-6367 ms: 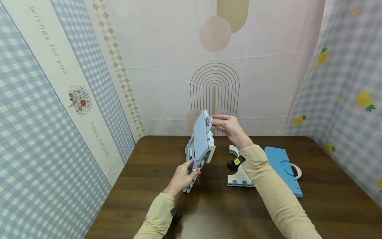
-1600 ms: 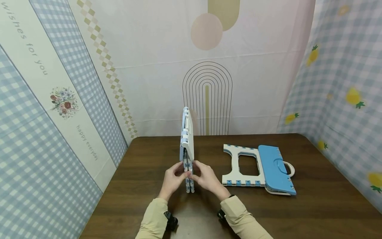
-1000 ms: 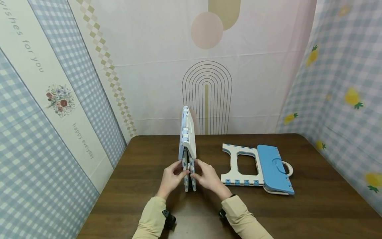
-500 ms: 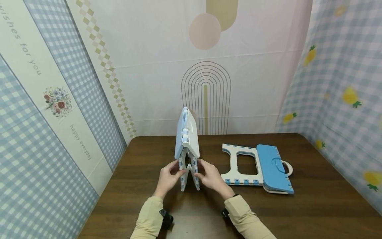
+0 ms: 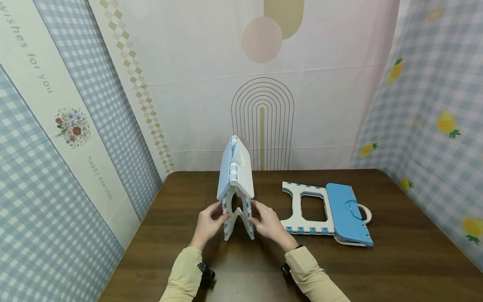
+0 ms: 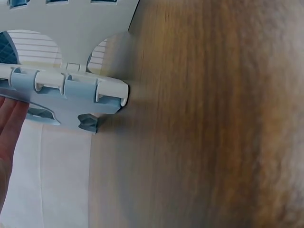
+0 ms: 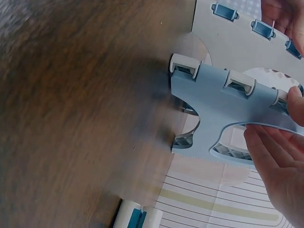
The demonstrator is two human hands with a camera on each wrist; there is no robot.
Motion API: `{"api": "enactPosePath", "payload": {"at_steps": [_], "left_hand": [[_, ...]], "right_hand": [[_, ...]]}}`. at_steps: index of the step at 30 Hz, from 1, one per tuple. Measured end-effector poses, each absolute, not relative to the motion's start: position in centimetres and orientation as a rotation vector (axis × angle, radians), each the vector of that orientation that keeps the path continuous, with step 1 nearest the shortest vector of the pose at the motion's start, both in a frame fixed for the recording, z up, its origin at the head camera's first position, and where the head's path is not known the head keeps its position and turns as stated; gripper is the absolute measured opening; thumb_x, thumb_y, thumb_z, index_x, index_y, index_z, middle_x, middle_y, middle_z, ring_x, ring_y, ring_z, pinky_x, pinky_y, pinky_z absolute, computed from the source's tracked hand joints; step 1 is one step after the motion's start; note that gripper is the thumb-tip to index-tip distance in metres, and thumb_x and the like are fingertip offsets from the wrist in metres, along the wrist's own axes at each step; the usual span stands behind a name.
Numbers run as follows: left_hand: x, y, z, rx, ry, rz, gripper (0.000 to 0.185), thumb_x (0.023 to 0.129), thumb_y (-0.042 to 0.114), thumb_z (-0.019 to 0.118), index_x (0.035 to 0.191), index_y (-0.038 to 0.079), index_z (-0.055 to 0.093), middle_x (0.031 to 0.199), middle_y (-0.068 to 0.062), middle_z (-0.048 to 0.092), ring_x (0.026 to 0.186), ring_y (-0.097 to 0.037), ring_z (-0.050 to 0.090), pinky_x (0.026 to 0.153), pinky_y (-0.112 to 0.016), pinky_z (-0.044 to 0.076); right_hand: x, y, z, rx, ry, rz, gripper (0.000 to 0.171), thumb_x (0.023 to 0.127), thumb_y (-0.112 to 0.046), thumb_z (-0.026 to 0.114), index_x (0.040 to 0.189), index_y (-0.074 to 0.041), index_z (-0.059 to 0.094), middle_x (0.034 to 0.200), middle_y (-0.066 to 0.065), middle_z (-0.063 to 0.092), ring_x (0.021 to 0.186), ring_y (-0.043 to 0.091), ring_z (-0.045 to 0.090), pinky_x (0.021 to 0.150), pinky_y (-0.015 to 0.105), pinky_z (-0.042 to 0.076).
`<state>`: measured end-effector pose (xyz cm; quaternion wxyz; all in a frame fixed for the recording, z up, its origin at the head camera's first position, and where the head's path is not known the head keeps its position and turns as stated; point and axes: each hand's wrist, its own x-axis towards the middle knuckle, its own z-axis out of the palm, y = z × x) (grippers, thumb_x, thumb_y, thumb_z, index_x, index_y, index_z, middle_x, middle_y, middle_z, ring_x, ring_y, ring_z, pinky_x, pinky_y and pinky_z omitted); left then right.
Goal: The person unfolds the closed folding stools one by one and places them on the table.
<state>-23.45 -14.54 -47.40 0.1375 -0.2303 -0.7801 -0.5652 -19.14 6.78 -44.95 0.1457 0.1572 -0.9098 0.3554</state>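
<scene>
Blue and white plastic makes up the folding stool, which is stood upright on the dark wooden table, near its middle, with the two legs spread apart at the bottom like a tent. The left leg is held by the left hand, whose fingers are curled round its outer edge; in the left wrist view the white hinged edge of the stool is seen beside the palm. The right leg is gripped by the right hand, with the thumb and fingers pinched on the panel, as is shown close up in the right wrist view, where the blue panel is met by the fingertips. Cream sleeves are worn on both arms. A second stool, folded flat, is laid on the table well to the right, its blue seat and white handle turned away from the hands. Printed cloth backdrops are hung around the table.
</scene>
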Motion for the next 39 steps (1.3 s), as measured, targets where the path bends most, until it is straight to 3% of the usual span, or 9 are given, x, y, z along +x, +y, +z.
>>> {"api": "enactPosePath", "payload": {"at_steps": [30, 39], "left_hand": [[-24.2, -16.9, -47.4, -0.608, -2.301, -1.545, 0.046, 0.079, 0.005, 0.078, 0.122, -0.001, 0.065, 0.103, -0.018, 0.073, 0.093, -0.030, 0.070, 0.082, -0.036, 0.059], [-24.2, -17.5, -47.1, -0.615, -2.313, -1.544, 0.046, 0.080, 0.007, 0.077, 0.123, -0.002, 0.064, 0.105, -0.020, 0.072, 0.094, -0.033, 0.070, 0.083, -0.040, 0.059]], "right_hand": [[-19.2, 6.9, -44.6, 0.394, -2.668, 0.968, 0.047, 0.091, -0.008, 0.066, 0.133, 0.003, 0.050, 0.121, 0.018, 0.062, 0.110, 0.033, 0.063, 0.094, 0.049, 0.053], [-19.4, 7.2, -44.7, 0.404, -2.691, 0.935, 0.048, 0.091, -0.009, 0.065, 0.135, 0.001, 0.048, 0.122, 0.018, 0.061, 0.109, 0.032, 0.064, 0.092, 0.049, 0.054]]}}
